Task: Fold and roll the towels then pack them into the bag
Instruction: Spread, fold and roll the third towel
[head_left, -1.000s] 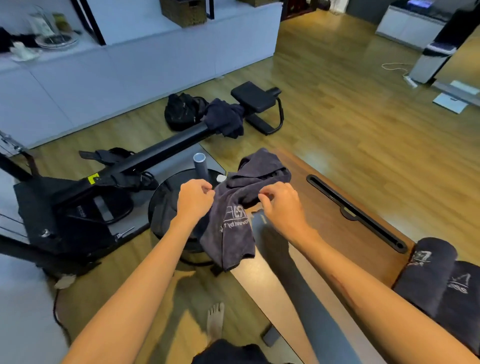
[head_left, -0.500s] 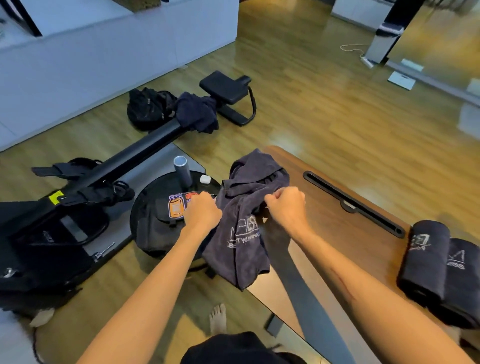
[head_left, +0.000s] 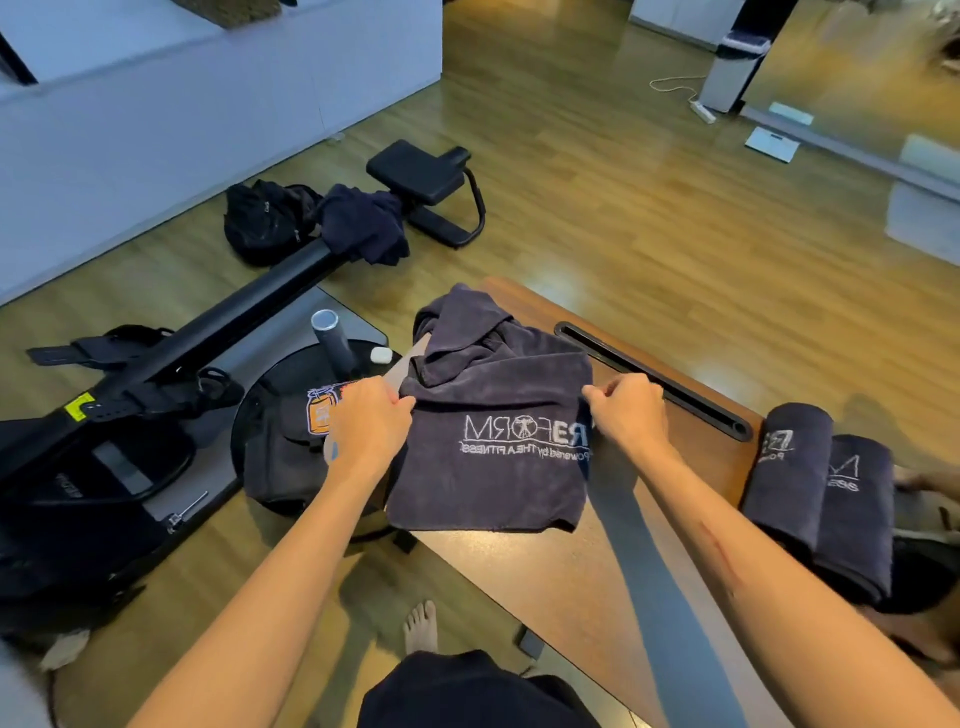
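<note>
Folding is the step I judge to be in hand: the dark towel (head_left: 493, 441) lies partly on the near corner of the wooden surface (head_left: 691, 447), its printed end drawn flat between my hands and hanging a little over the front edge, while its far end sits bunched in a heap toward the corner. My left hand (head_left: 371, 421) has its fingers curled and pinches the towel's left edge just above the logo; my right hand (head_left: 631, 415) is likewise clenched on the right edge, thumb and fingers nipping the cloth, so the stretch between them is taut and fairly smooth. Two rolled towels (head_left: 821, 493) already lie side by side at the right end of the surface, touching each other, so I take it part of the job is done and this one has yet to be folded and rolled. The next move, as I reckon it, calls for spreading out the bunched far part so the cloth lies flat, then bringing the edges together evenly before rolling. Which of the dark bags on the floor is meant for packing I cannot tell.
</note>
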